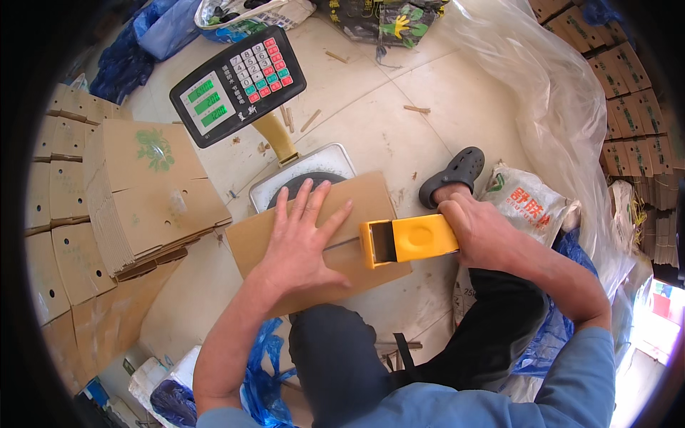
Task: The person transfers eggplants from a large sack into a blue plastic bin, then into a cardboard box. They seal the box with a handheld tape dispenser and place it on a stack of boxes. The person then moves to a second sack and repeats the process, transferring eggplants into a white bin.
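Observation:
A closed cardboard carton (pixel 369 198) lies in front of me, its centre seam showing as a dark line. It partly covers the round dark plate of a digital scale (pixel 260 193). My left hand (pixel 302 241) rests flat on the carton's top left of the seam, fingers spread. My right hand (pixel 473 230) grips the rear end of a yellow hand-held carton-sealing tool (pixel 423 238). The tool's open front frame sits over the seam at the carton's right part. Whether it touches the cardboard I cannot tell.
The scale's display (pixel 238 85) stands beyond the carton. Flattened cartons (pixel 155 182) are stacked at left, more cartons (pixel 631 96) at far right. A printed white sack (pixel 519 203) lies beside my clog (pixel 455 174). Clear plastic sheeting (pixel 535 96) spreads over the tiled floor (pixel 369 123).

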Demonstrator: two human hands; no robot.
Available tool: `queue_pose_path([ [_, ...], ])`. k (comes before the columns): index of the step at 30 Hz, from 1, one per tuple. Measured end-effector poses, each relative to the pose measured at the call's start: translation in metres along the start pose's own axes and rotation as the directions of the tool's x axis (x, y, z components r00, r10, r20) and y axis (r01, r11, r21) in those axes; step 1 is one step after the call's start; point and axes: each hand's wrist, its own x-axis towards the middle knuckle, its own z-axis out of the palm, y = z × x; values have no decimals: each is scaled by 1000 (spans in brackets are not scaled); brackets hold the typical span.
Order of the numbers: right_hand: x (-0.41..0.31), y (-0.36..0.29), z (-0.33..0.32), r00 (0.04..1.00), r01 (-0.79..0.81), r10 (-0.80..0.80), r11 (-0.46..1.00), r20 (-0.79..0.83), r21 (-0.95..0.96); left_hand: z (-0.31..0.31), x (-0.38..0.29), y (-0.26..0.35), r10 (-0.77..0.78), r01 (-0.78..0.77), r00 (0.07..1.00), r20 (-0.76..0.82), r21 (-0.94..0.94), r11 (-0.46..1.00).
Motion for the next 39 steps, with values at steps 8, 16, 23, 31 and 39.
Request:
queue_pose_path([
  [8, -21, 42, -52, 998, -27, 34, 994, 59, -103, -5, -2, 10, -55, 55, 998, -9, -39, 998],
  [16, -21, 71, -7, 998, -31, 34, 998, 51, -59, -5, -2, 13, -76, 77, 997, 14, -59, 995],
  [23, -4, 120, 139, 996, -30, 56, 950, -74, 311, 16, 1, 16, -2, 9, 999, -47, 142, 990],
  [31, 26, 105, 179, 992, 22, 42, 866, -116, 499, 27, 49, 73, 11, -7, 1000, -22, 169, 986],
  [39, 28, 89, 147, 977, 200, -151, 899, -153, 389, 26, 60, 77, 62, -62, 998, 6, 190, 980],
])
